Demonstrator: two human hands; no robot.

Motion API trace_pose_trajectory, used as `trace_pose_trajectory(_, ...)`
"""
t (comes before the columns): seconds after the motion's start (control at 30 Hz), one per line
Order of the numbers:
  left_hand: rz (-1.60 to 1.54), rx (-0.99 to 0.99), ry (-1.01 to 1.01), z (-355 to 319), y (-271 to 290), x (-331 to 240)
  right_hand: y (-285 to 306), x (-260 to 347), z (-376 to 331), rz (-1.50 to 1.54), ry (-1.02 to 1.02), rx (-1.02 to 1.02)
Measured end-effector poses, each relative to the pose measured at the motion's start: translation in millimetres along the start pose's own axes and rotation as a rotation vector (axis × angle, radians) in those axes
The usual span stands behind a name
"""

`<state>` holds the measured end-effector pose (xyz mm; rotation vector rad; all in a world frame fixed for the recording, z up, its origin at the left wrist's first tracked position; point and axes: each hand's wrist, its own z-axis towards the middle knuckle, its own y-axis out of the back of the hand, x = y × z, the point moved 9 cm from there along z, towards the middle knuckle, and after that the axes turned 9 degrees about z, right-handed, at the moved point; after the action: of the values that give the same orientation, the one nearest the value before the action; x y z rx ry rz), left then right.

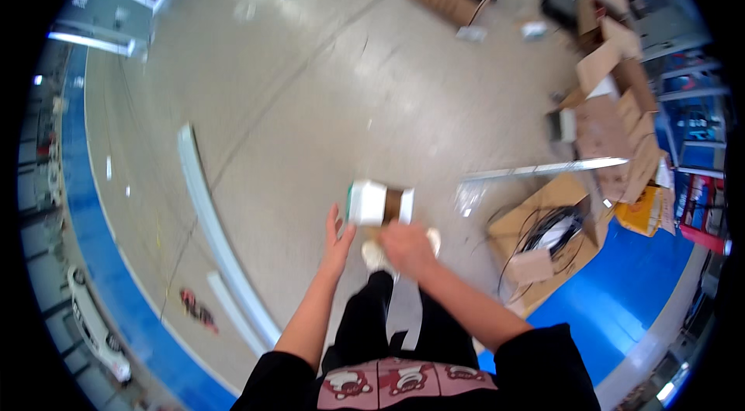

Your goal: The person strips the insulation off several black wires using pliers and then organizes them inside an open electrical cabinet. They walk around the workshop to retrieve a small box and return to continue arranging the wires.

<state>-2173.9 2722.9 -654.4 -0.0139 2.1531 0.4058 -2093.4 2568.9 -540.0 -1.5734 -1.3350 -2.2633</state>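
A small white box [371, 204] with a green left side and a brown inside shows in front of me, above my light shoes. My left hand [337, 243] is at the box's near left corner, its thumb and fingers apart and nothing in it. Over the near right part of the box is my right hand [408, 249]. Its fingers are curled and somewhat blurred, and they hide whatever they may hold. I cannot tell whether this hand touches the box.
Long metal rails [211, 217] lie on the floor at left, near a red and black object [198, 310]. At right stands an open cardboard box [512, 232] with coiled black cable [552, 231]. Another metal bar [543, 169] crosses behind it. More cartons [609, 128] pile up beyond.
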Motion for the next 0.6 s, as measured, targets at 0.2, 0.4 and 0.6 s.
trace_pose_trajectory(0.2, -0.036, 0.324, 0.205, -65, 3, -170, 113, 160, -18, 0.045, 0.307, -0.056)
trace_pose_trajectory(0.4, -0.040, 0.173, -0.208, -99, 16, -262, 193, 214, -22, 0.354, 0.180, -0.002)
trace_pose_trajectory(0.6, -0.057, 0.361, -0.412, -128, -19, -301, 231, 124, -85, 0.456, -0.338, -0.485)
